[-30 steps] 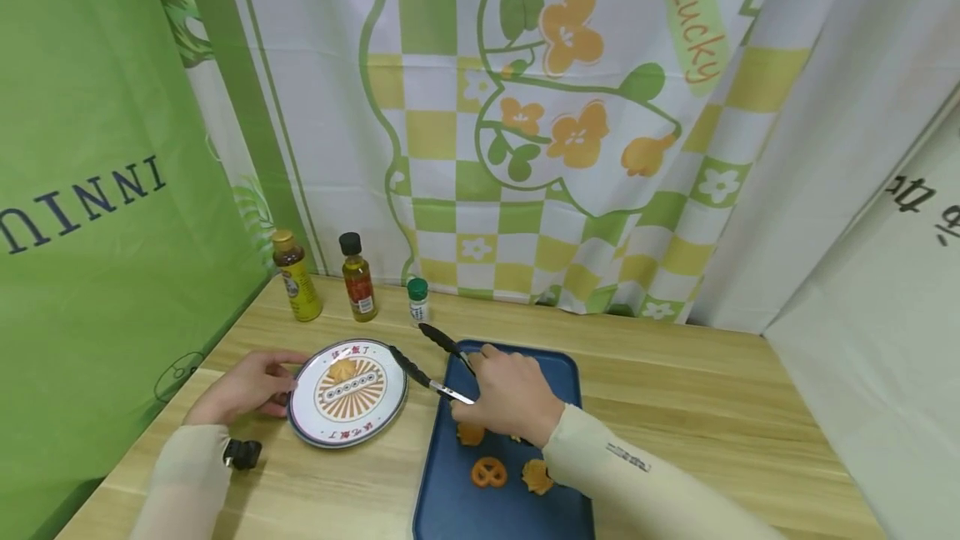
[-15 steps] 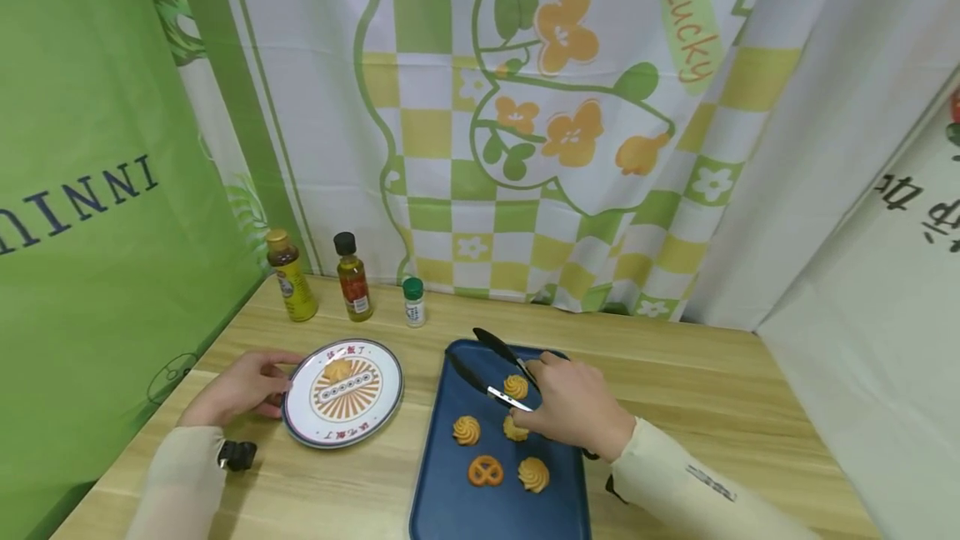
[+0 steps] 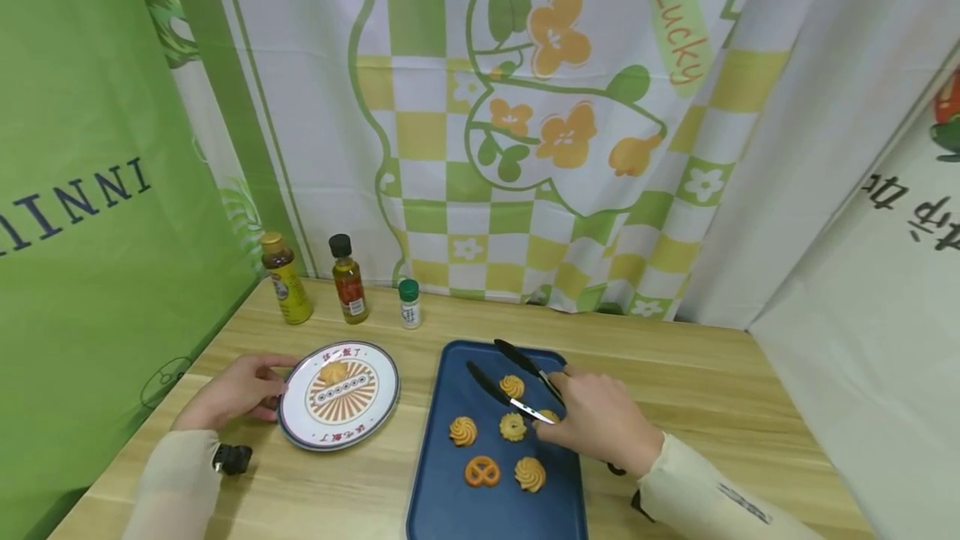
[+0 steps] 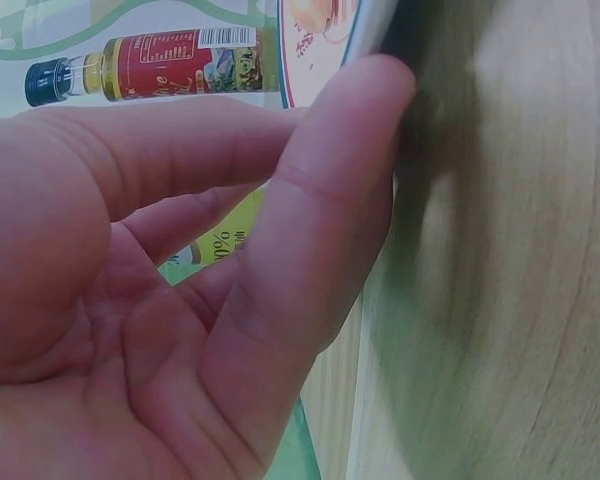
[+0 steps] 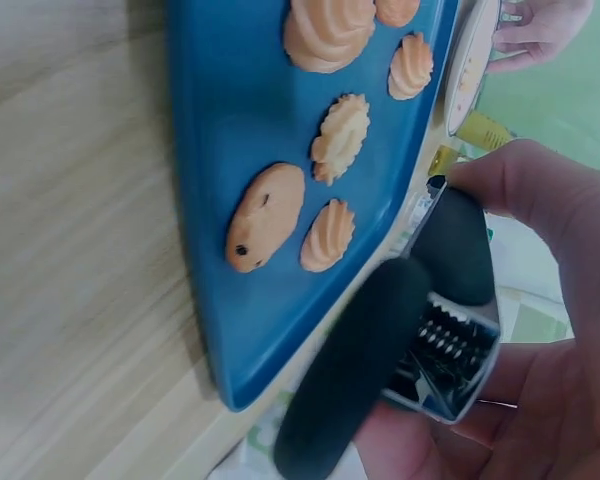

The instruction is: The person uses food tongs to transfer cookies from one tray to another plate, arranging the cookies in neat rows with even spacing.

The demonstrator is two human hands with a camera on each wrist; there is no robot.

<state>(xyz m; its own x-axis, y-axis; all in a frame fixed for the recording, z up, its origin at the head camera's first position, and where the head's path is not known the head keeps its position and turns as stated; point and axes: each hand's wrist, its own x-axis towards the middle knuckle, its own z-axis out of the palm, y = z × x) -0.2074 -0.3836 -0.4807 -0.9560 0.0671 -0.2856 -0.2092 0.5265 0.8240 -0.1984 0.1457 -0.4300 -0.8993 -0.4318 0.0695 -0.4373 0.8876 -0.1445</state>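
My right hand grips black-tipped metal tongs over the blue tray. Their tips are spread apart above a swirl cookie, with nothing held between them. Other cookies lie on the tray: a ring-shaped one, two swirls and a pretzel. A chip-dotted oval cookie shows clearly in the right wrist view, but my hand partly covers it from the head. My left hand pinches the left rim of a round patterned plate, which bears one cookie.
Along the back of the wooden table stand a yellow-labelled bottle, a black-capped oil bottle and a green-capped shaker. A patterned curtain hangs behind them, and a green cloth borders the left.
My right hand has carried the tongs rightward from beside the plate to above the tray, bringing its cookies into sight. My left hand has stayed at the plate's rim.
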